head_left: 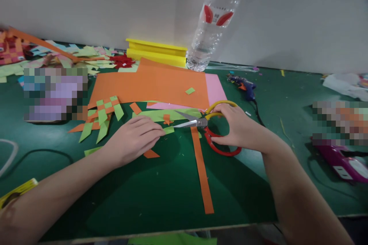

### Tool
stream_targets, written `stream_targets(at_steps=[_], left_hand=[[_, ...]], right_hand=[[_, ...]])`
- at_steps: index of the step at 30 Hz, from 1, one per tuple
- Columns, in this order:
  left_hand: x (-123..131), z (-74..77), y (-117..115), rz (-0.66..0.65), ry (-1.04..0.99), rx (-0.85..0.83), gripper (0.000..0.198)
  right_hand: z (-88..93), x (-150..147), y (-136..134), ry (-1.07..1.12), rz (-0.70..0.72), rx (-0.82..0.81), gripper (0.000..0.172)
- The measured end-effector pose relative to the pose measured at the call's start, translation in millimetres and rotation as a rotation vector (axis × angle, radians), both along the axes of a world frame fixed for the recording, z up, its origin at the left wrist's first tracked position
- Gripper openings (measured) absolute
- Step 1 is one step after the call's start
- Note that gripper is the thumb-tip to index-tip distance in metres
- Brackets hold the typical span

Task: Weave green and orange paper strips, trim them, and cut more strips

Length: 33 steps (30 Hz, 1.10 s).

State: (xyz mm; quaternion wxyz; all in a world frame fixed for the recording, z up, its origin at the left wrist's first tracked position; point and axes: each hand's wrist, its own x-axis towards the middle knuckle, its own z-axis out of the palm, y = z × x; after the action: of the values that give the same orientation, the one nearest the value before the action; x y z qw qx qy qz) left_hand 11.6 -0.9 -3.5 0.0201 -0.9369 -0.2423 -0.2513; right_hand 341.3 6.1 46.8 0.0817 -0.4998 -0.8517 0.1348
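My right hand (237,124) grips a pair of scissors (202,123) by its yellow and red handles, with the blades spread apart and pointing left. Between the fingertips of my left hand (139,136) is a small green paper strip (169,130), its free end by the tip of the lower blade. Behind the blades lies a longer green strip (155,115) with a small orange piece on it. A long orange strip (202,172) runs from under the scissors toward the table's front. To the left of my left hand rests a woven orange and green paper piece (105,113).
Orange sheets (161,86) and a pink sheet (216,88) lie behind my hands. A tilted plastic bottle (214,26) and folded yellow paper (156,53) stand near the wall. A glue gun (243,84) with its cord is at right; paper scraps (86,51) pile up at back left.
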Motion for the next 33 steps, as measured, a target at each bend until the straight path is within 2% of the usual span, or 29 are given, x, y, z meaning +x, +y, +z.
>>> stream_targets(at_steps=[6,12,16,23,29,33], left_hand=[[1.7,2.0,0.4,0.001,0.050,-0.013,0.023],[2.0,4.0,0.7,0.027,0.094,-0.042,0.034],[1.4,0.9,0.7,0.017,0.115,-0.080,0.037],[0.5,-5.5,4.0,-0.009,0.183,-0.242,0.045],[0.6,-3.3,4.1,0.089,0.310,-0.350,0.056],[1.3,-2.7,4.3,0.090,0.337,-0.361,0.056]], right_hand=[[-2.6,0.3,0.8,0.079,0.059,-0.131,0.047],[-1.8,1.9,3.5,0.095,0.035,-0.173,0.044],[-3.6,3.0,4.8,0.105,0.058,-0.180,0.044],[-5.3,2.0,6.4,0.117,0.091,-0.147,0.045],[-4.8,3.4,6.2,0.114,0.089,-0.136,0.048],[-4.6,5.3,6.9,0.081,0.092,-0.138,0.049]])
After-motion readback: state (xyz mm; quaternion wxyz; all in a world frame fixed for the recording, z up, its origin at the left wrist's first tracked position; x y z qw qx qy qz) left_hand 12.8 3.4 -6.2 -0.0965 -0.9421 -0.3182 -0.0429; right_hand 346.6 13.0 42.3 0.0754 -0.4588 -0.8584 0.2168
